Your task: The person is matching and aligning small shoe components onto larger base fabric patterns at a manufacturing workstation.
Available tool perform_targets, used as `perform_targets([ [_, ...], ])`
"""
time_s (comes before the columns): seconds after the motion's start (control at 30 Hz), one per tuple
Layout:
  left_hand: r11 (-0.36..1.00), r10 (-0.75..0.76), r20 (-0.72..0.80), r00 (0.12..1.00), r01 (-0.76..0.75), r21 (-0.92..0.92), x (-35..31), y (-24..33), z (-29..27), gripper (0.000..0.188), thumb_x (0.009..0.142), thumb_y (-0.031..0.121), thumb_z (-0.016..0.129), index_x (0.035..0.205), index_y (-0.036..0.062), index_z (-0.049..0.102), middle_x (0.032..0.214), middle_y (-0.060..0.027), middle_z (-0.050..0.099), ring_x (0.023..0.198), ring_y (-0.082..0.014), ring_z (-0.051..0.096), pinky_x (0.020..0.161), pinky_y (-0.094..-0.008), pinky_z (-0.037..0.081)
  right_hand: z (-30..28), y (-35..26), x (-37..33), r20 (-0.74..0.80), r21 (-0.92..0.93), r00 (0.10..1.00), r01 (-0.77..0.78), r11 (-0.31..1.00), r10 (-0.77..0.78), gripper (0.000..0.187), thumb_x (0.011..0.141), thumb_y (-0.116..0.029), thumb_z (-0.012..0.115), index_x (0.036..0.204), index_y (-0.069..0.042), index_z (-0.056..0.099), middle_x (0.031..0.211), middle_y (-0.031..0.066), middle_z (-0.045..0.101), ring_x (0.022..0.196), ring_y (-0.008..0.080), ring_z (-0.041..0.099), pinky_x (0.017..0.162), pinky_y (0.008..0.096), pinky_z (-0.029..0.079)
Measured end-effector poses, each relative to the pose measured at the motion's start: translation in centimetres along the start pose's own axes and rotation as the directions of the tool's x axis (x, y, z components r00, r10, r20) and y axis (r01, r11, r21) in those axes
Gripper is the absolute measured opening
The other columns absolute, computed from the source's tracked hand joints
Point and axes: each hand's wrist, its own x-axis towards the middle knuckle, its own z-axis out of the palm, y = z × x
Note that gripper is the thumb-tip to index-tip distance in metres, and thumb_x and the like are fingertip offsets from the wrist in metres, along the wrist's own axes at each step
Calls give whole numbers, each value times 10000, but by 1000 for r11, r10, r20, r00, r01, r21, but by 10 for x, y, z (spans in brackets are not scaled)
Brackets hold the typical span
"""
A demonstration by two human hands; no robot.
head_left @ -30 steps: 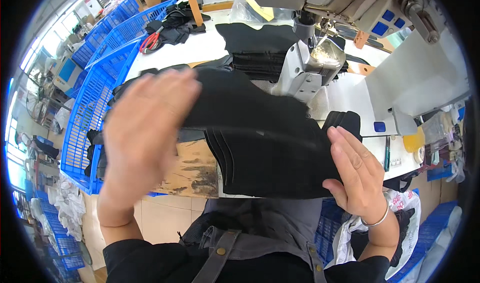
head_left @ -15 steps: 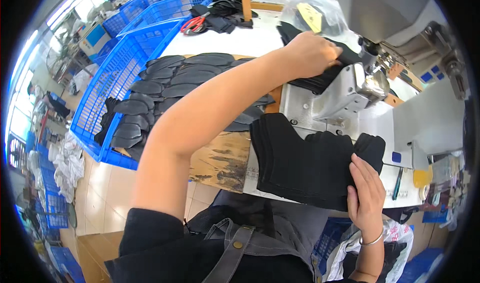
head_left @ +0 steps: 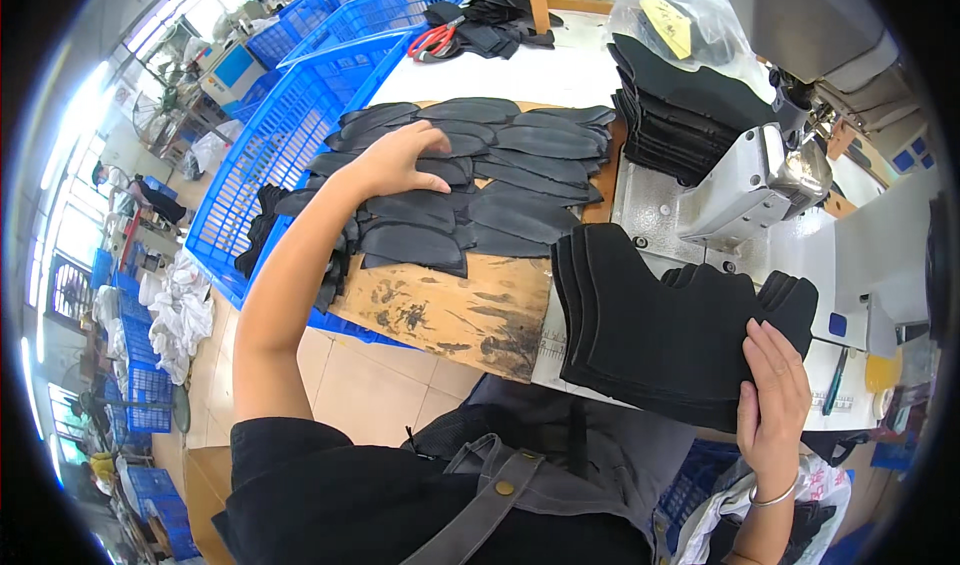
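Observation:
My left hand (head_left: 400, 162) hangs over rows of dark, leaf-shaped pads (head_left: 522, 212), its thumb and fingers apart and nothing visible between them. These pads overlap on a worn wooden board (head_left: 440, 305). At the right, my right hand (head_left: 775, 390) lies with fingers stretched along the right edge of a stack of black cut fabric pieces (head_left: 665, 330). That stack rests at the table's front edge, its layers slightly fanned at the left. A second pile of black fabric pieces (head_left: 690, 105) stands beyond it, beside the sewing machine (head_left: 745, 190).
Blue plastic baskets (head_left: 290, 145) stand at the left and back. Red-handled scissors (head_left: 436, 41) lie by dark scraps on the white table. A clear plastic bag (head_left: 700, 25) with a yellow paper sits behind the far pile. A teal pen-like tool (head_left: 834, 383) lies at the right.
My left hand has swung from the far fabric pile leftward to above the dark pads. The right hand stays on the near stack. The whole view has shifted slightly.

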Motion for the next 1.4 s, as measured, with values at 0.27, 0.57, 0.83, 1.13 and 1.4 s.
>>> perform_targets([
  [0.27, 997, 11, -163, 987, -23, -76, -14, -12, 12, 235, 898, 168, 623, 1050, -9, 650, 947, -177, 677, 883, -326, 646, 771, -376, 500, -3, -7, 1, 35, -25, 999, -41, 999, 42, 373, 767, 23, 570, 1137, 23, 613, 1248, 178, 599, 1157, 367, 565, 982, 434, 448],
  [0.57, 980, -122, -62, 991, 110, -164, -11, -14, 8, 282, 771, 30, 576, 1035, -30, 655, 927, -179, 677, 859, -318, 648, 776, -372, 501, -6, -12, 5, 49, -24, 997, -53, 998, 54, 367, 760, 52, 568, 1124, 33, 612, 1250, 182, 596, 1167, 373, 559, 992, 431, 440],
  [0.83, 983, -143, -112, 983, 128, -129, -9, -14, 14, 247, 775, 77, 615, 996, -6, 686, 897, -159, 691, 827, -298, 660, 773, -364, 512, -5, -13, 4, 46, -16, 997, -60, 998, 61, 361, 766, 48, 572, 1125, 33, 612, 1253, 180, 595, 1174, 371, 555, 997, 433, 436],
  [1.13, 894, -379, -292, 878, 429, 129, 6, 11, 28, 379, 835, 428, 644, 775, 56, 686, 744, -144, 673, 743, -337, 656, 658, -411, 511, -4, -12, 3, 32, -21, 997, -67, 998, 68, 357, 770, 40, 574, 1124, 24, 618, 1258, 170, 595, 1177, 359, 554, 998, 430, 436],
  [1.4, 837, -471, -615, 632, 541, -85, -4, -41, 2, 488, 871, 463, 606, 835, -19, 667, 807, -236, 661, 781, -399, 648, 692, -455, 488, -2, -10, 4, 32, -24, 999, -40, 999, 41, 355, 769, 28, 582, 1122, 21, 616, 1255, 167, 597, 1170, 357, 557, 996, 431, 439],
])
